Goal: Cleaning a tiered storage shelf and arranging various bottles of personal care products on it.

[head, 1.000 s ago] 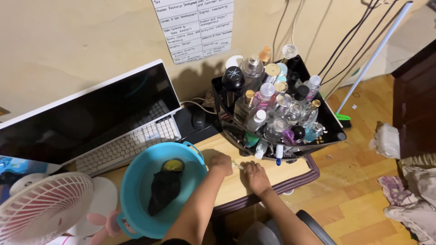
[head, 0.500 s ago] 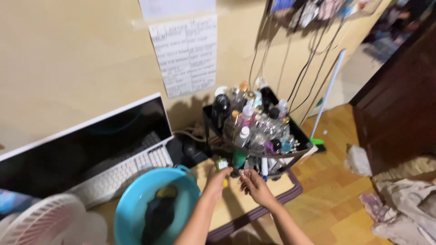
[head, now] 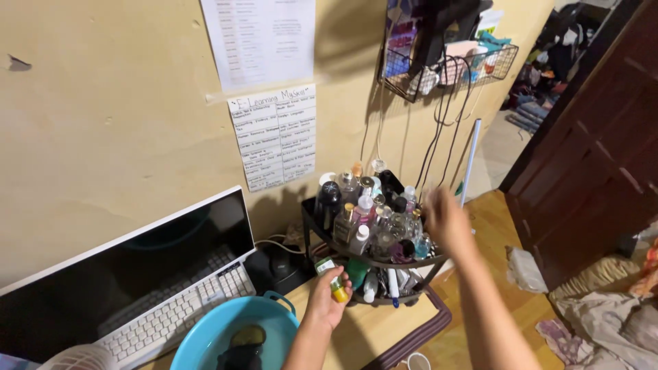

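Down near the desk's front edge, a small green bottle with a yellow cap (head: 331,277) sits gripped in the left hand (head: 326,301), fingers curled round it, just in front of the black two-tier rack (head: 411,263) crowded with perfume bottles (head: 370,205). Up to the right, the right hand (head: 447,223) is raised beside the rack's upper tier, blurred, fingers loosely spread and holding nothing. Below the left forearm lies a turquoise basin (head: 199,341); a white keyboard (head: 178,308) leans against the dark monitor (head: 123,281).

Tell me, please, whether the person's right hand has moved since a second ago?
Yes. The right hand has risen from the desk edge, where it lay beside the left hand, to the right side of the black bottle rack, up beside its top tier.
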